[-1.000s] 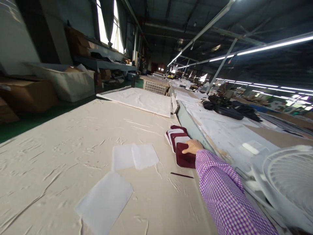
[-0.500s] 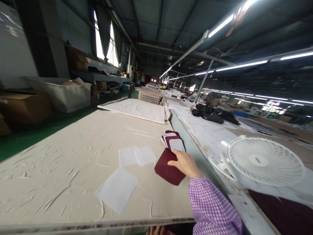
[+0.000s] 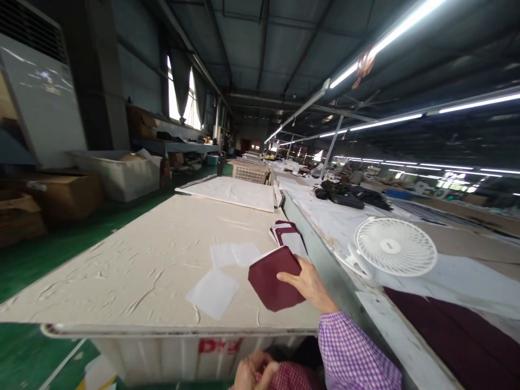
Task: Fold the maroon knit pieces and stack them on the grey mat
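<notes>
My right hand (image 3: 307, 283) grips the maroon cloth (image 3: 271, 280) over the near right corner of the table (image 3: 134, 260); my left (image 3: 247, 370) curls before the near edge, holding what I can't tell.

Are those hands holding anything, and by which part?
The right hand holds a dark maroon, roughly square, cloth-like piece by its right edge, thumb on top; I can't tell whether the left hand holds anything.

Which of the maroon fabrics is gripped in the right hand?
The maroon piece with a white upper edge, gripped by the right hand. The fanned stack lies beyond it; the wider maroon cloth lies near the white fan.
</notes>
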The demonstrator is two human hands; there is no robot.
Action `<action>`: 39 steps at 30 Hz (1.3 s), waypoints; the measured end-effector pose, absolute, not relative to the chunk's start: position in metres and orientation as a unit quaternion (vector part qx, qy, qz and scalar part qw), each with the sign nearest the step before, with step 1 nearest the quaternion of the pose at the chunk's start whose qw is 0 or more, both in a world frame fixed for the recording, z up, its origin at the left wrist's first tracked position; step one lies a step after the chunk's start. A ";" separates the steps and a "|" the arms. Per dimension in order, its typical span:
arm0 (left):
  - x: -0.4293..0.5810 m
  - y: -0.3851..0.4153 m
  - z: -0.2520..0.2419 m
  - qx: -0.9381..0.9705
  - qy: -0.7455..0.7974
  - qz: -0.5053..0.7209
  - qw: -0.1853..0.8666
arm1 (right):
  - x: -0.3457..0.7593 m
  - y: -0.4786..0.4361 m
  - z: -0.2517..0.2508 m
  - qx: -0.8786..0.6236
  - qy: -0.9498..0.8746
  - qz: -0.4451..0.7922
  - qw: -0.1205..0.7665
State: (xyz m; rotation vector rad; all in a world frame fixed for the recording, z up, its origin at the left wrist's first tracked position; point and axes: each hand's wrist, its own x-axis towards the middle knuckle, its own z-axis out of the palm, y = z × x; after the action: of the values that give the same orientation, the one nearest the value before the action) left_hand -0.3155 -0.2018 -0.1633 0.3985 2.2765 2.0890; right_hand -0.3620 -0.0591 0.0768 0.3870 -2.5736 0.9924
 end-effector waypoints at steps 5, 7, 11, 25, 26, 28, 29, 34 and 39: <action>-0.325 -0.257 -0.061 0.128 0.444 0.885 -0.063 | -0.348 -0.089 0.081 0.194 -0.859 0.447 0.157; -0.331 -0.268 -0.024 0.129 0.335 0.933 0.003 | -0.353 -0.103 0.084 0.205 -0.851 0.457 0.155; -0.345 -0.267 0.008 0.087 0.310 0.947 0.005 | -0.367 -0.123 0.091 0.195 -0.854 0.441 0.196; -0.336 -0.259 0.003 0.045 0.189 0.981 0.017 | -0.342 -0.124 0.073 0.250 -0.855 0.340 0.301; -0.337 -0.259 0.001 0.045 0.181 0.982 0.012 | -0.341 -0.125 0.072 0.253 -0.856 0.332 0.305; -0.339 -0.260 -0.003 0.049 0.165 0.985 0.005 | -0.337 -0.129 0.069 0.261 -0.855 0.315 0.318; -0.340 -0.260 -0.005 0.051 0.158 0.986 0.004 | -0.334 -0.132 0.068 0.265 -0.853 0.307 0.328; -0.345 -0.260 -0.011 0.071 0.122 0.990 0.009 | -0.316 -0.150 0.060 0.298 -0.830 0.234 0.409; -0.345 -0.261 -0.013 0.092 0.091 0.991 0.021 | -0.304 -0.165 0.052 0.342 -0.808 0.142 0.459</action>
State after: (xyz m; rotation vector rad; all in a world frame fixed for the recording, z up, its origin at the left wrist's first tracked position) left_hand -0.3451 -0.2611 -0.0128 0.2857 0.2811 3.0731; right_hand -0.3044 -0.1652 0.0518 0.8418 -1.9885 0.3505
